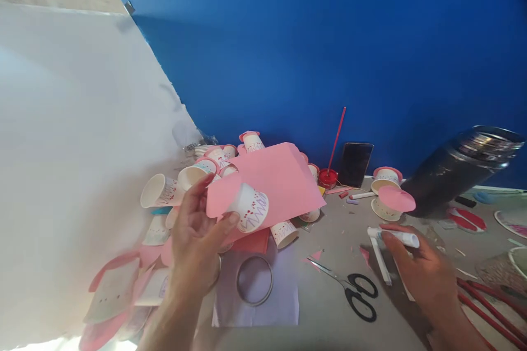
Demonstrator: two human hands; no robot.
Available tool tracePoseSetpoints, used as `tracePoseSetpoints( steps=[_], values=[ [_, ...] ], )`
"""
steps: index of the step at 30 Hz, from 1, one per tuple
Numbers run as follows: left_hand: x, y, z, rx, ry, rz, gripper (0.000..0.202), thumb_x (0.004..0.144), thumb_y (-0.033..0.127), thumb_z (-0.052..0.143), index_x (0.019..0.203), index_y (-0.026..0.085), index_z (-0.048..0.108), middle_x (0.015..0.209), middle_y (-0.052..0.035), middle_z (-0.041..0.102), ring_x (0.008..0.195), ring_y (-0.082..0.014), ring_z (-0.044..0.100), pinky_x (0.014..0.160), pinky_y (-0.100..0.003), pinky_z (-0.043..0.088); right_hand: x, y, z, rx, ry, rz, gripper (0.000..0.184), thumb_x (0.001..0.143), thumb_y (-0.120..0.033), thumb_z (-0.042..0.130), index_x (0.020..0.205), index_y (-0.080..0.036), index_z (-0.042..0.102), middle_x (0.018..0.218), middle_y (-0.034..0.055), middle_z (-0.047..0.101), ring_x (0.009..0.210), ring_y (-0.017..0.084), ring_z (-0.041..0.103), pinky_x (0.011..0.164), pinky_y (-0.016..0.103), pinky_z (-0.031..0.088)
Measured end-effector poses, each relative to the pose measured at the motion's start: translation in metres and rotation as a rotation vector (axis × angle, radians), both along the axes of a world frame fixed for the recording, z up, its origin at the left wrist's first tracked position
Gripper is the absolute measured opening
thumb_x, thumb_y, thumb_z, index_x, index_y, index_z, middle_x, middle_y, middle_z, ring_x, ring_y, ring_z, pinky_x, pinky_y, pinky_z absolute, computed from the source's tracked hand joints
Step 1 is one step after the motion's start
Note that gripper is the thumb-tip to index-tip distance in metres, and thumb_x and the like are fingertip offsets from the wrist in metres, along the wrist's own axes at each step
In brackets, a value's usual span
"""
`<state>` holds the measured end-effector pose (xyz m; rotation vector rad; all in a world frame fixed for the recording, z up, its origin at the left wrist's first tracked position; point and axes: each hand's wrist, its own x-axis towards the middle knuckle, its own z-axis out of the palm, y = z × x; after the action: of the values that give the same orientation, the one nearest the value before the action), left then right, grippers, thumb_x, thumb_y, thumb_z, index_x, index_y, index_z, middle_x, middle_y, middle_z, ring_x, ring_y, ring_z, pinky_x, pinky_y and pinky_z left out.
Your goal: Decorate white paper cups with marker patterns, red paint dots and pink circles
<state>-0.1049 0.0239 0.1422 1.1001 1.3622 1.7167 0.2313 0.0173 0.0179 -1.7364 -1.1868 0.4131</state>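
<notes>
My left hand (201, 230) is closed on a small paper cup (253, 208) with red dots and purple zigzag scribbles. A pink paper piece (222, 194) sits at the cup's base, under my fingers. Behind it lies a large pink paper sheet (280, 181). My right hand (420, 269) pinches a white marker (405, 238) just above the table. Directly beneath it, another white marker (381, 263) lies at a slant. Scissors with black handles (349, 288) rest open between my hands.
Several decorated cups (160, 191) crowd the left and back. A tape ring (239, 293) lies on purple paper (284, 307). At right stand a dark flask (448, 175) and two pink-topped cups (389, 209). A phone (355, 164) leans against the blue panel (329, 38); red sticks (489, 301) lie front right.
</notes>
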Motion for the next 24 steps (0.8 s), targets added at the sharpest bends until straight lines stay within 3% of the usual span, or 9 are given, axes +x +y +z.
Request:
tracePoseSetpoints(
  steps=[4, 6, 8, 12, 17, 24],
  values=[
    [-0.010, -0.010, 0.001, -0.040, -0.035, 0.068, 0.079, 0.066, 0.032, 0.090, 0.140, 0.030, 0.063, 0.147, -0.0100, 0.063, 0.120, -0.0346, 0.070, 0.067, -0.027, 0.064, 0.002, 0.001, -0.003, -0.075, 0.274, 0.066, 0.049, 0.086, -0.071, 0.062, 0.076, -0.025, 0.075, 0.064, 0.0078, 0.069, 0.067, 0.030, 0.067, 0.064, 0.042, 0.054],
    [-0.015, -0.015, -0.003, -0.079, -0.055, 0.084, 0.081, 0.066, 0.032, 0.089, 0.142, 0.030, 0.062, 0.144, -0.0110, 0.065, 0.119, -0.0356, 0.070, 0.064, -0.028, 0.064, -0.004, 0.007, 0.000, -0.088, 0.505, 0.189, 0.054, 0.085, -0.075, 0.063, 0.077, -0.023, 0.073, 0.071, 0.0077, 0.071, 0.069, 0.028, 0.067, 0.062, 0.041, 0.056],
    [-0.018, -0.018, -0.008, -0.100, -0.075, 0.070, 0.081, 0.068, 0.032, 0.088, 0.144, 0.031, 0.061, 0.143, -0.0112, 0.066, 0.119, -0.0360, 0.070, 0.065, -0.029, 0.065, -0.014, 0.017, 0.004, -0.179, 0.658, 0.329, 0.056, 0.081, -0.077, 0.067, 0.077, -0.022, 0.074, 0.092, 0.0121, 0.077, 0.076, 0.028, 0.068, 0.061, 0.040, 0.058],
    [-0.019, -0.022, -0.016, -0.100, -0.124, 0.015, 0.079, 0.070, 0.032, 0.088, 0.144, 0.030, 0.060, 0.148, -0.0099, 0.064, 0.130, -0.0374, 0.064, 0.077, -0.032, 0.066, -0.032, 0.048, 0.012, -0.332, 0.714, 0.457, 0.057, 0.074, -0.078, 0.076, 0.080, -0.021, 0.078, 0.108, 0.0132, 0.078, 0.101, 0.030, 0.070, 0.077, 0.038, 0.060],
    [-0.015, -0.029, -0.019, -0.065, -0.191, -0.040, 0.080, 0.067, 0.032, 0.090, 0.142, 0.029, 0.062, 0.153, -0.0087, 0.060, 0.141, -0.0376, 0.056, 0.092, -0.034, 0.065, -0.045, 0.091, 0.020, -0.377, 0.697, 0.527, 0.054, 0.072, -0.075, 0.081, 0.084, -0.023, 0.079, 0.102, 0.0086, 0.078, 0.097, 0.026, 0.068, 0.074, 0.033, 0.055],
    [-0.015, -0.034, -0.027, -0.075, -0.160, -0.049, 0.080, 0.067, 0.031, 0.092, 0.141, 0.027, 0.062, 0.151, -0.0114, 0.061, 0.135, -0.0364, 0.061, 0.085, -0.029, 0.065, -0.054, 0.106, 0.037, -0.404, 0.612, 0.626, 0.052, 0.071, -0.067, 0.084, 0.083, -0.017, 0.082, 0.101, 0.0103, 0.078, 0.089, 0.022, 0.063, 0.064, 0.030, 0.039]
  ],
)
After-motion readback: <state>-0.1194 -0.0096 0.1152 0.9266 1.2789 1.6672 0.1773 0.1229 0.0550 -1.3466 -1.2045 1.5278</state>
